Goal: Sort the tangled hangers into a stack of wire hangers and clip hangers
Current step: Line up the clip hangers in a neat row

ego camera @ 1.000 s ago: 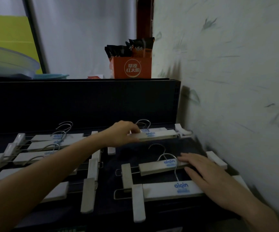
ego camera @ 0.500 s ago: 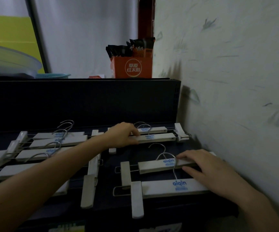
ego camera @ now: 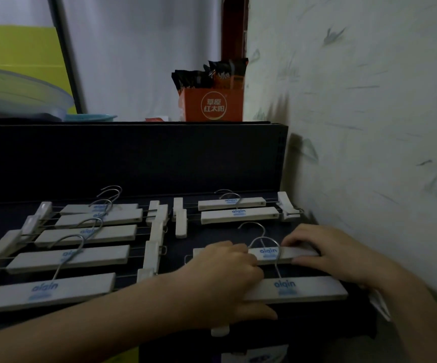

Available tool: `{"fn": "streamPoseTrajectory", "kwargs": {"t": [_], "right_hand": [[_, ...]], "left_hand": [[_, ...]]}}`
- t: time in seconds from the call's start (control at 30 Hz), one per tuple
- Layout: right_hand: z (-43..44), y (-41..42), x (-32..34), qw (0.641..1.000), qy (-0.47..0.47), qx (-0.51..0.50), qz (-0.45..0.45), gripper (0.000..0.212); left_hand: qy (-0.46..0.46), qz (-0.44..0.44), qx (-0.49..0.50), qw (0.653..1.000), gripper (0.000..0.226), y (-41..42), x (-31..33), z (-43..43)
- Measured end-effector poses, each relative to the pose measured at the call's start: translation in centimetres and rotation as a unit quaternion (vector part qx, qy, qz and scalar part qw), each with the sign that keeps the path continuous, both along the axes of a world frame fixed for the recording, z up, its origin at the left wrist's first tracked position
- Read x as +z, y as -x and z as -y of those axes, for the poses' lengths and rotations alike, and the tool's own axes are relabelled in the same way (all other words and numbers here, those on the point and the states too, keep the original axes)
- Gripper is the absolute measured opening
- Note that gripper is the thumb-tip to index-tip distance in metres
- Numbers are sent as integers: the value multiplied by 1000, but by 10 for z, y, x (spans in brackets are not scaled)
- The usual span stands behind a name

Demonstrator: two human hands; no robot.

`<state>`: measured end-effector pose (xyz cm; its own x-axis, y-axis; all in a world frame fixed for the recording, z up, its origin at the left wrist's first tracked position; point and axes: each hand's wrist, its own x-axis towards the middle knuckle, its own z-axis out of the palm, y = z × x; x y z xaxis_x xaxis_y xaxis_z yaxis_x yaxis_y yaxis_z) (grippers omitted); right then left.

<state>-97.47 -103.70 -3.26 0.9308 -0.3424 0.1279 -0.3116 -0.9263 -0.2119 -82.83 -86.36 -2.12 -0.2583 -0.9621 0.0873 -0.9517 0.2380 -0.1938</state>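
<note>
Clip hangers lie in parallel rows on the dark desk [ego camera: 207, 239], hooks pointing away, probably so the pile stacks flat. Both hands hold one clip hanger [ego camera: 277, 254] in the right group by its white bar. The left hand [ego camera: 225, 273] curls over its left end, and the right hand [ego camera: 327, 255] pinches its right end. The bar spans the gap between them, just beyond the nearest hanger [ego camera: 298, 286], likely for squaring up.
</note>
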Motion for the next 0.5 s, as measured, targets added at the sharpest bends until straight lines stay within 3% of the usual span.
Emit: {"fn": "streamPoseTrajectory", "kwargs": {"t": [0.2, 0.5], "right_hand": [[-2, 7, 1, 1000, -6, 9, 12, 28], [-4, 7, 16, 998, -25, 9, 57, 29]], "left_hand": [[-29, -32, 12, 999, 42, 7, -5, -7], [9, -75, -3, 997, 43, 9, -1, -18]]}}
